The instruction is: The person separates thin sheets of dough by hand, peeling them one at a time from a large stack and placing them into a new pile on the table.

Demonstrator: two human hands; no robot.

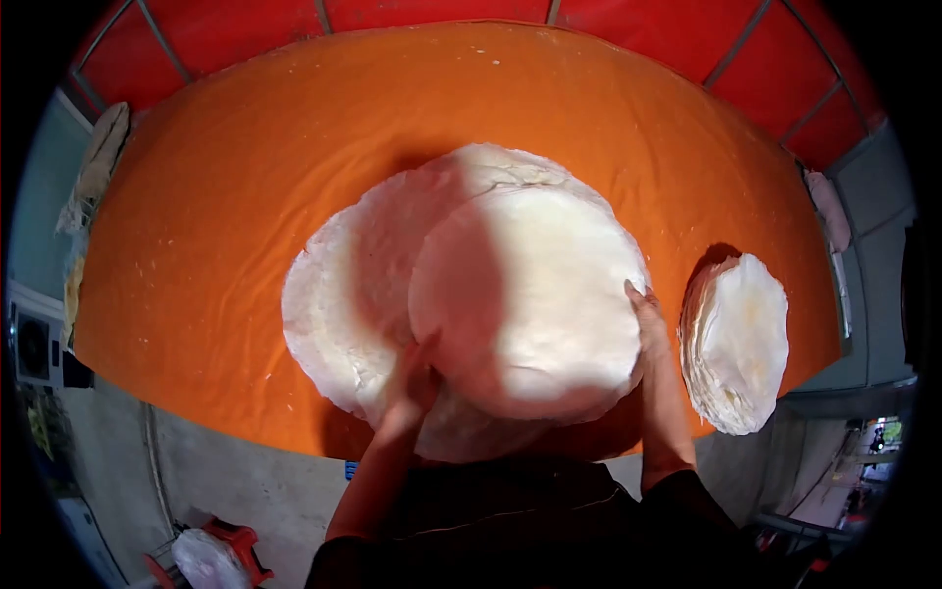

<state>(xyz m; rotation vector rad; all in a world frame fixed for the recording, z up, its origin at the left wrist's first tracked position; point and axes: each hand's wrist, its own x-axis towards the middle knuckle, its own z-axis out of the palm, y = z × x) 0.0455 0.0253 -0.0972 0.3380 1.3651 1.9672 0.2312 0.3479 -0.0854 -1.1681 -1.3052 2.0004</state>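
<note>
Left hand (412, 381), right hand (646, 312) at round sheet (564, 290)

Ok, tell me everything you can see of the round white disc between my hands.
The round white disc looks thin and dough-like, pale, with a slightly uneven rim. Shadow darkens its left part and lower edge. It overlaps a wider pile of similar sheets; whether it rests flat or is slightly raised is unclear. Your left hand holds its lower-left edge, your right hand its right edge, thumb on top.
</note>
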